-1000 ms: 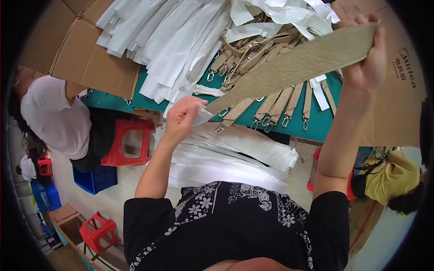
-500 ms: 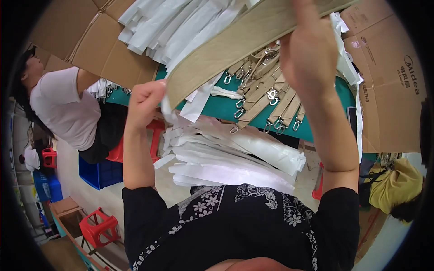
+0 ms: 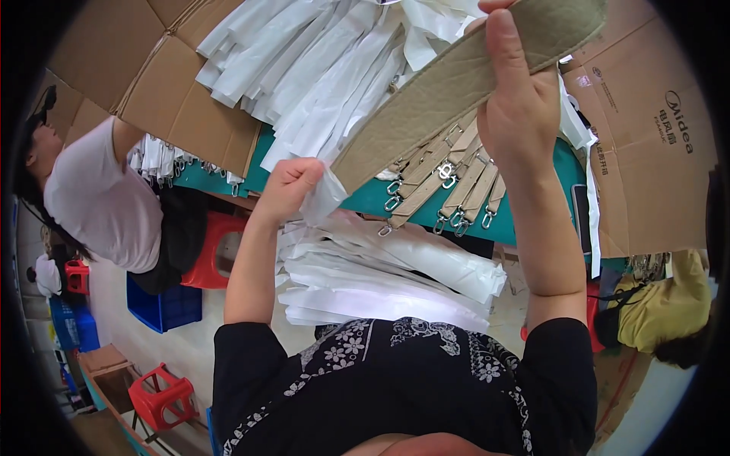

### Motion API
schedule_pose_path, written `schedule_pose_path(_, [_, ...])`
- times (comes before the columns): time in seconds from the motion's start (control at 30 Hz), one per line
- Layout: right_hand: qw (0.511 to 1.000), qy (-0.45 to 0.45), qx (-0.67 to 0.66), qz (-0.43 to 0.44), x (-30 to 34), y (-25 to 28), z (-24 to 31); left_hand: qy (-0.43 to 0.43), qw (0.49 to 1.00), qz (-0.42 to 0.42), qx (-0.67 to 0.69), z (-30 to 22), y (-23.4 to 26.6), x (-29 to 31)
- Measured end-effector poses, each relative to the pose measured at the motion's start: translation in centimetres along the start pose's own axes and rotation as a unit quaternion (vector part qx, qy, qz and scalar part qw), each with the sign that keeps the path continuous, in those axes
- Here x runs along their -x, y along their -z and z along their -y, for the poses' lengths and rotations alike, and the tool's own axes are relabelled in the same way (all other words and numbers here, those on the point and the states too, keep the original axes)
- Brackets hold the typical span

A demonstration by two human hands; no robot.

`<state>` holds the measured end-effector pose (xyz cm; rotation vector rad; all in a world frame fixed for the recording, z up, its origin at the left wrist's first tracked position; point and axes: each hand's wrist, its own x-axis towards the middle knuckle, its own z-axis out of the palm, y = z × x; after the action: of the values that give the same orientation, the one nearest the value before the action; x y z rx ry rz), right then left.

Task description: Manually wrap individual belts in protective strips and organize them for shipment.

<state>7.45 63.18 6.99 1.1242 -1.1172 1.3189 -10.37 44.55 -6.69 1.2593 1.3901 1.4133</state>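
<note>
A wide beige bag strap (image 3: 430,110) with a stitched edge runs slantwise in front of me, raised above the table. My right hand (image 3: 521,102) grips it near its upper right end, thumb lying along its face. At its lower left end is a thin white plastic sleeve (image 3: 325,199), pinched in the closed fingers of my left hand (image 3: 290,186). The strap's tip meets the sleeve there; how far it sits inside I cannot tell. Beneath, several beige straps with silver clasps (image 3: 449,178) lie fanned on the green tabletop (image 3: 357,199).
White plastic sleeves (image 3: 304,76) are heaped on the table's far left, with another stack (image 3: 388,273) just before my body. Cardboard boxes (image 3: 646,144) flank the table. A dark phone (image 3: 581,216) lies at right. Co-workers sit left and right; a red stool (image 3: 163,399) stands lower left.
My left hand has moved right and down, and the white sleeve now shows plainly in it. The strap's left end has shifted right and down with it.
</note>
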Motion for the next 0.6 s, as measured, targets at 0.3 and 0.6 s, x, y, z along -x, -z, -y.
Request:
schedule_pose_path(0.3, [0.794,-0.406,0.437,-0.12,6.8,-3.9,3.5,0.009,0.999,0.038,0.024,-3.1,-3.0,-2.1])
schedule_pose_path(0.6, [0.709,-0.553,0.269,-0.346,10.3,-3.4,5.1,-0.008,0.993,0.022,-0.114,-0.7,-5.1,-1.6])
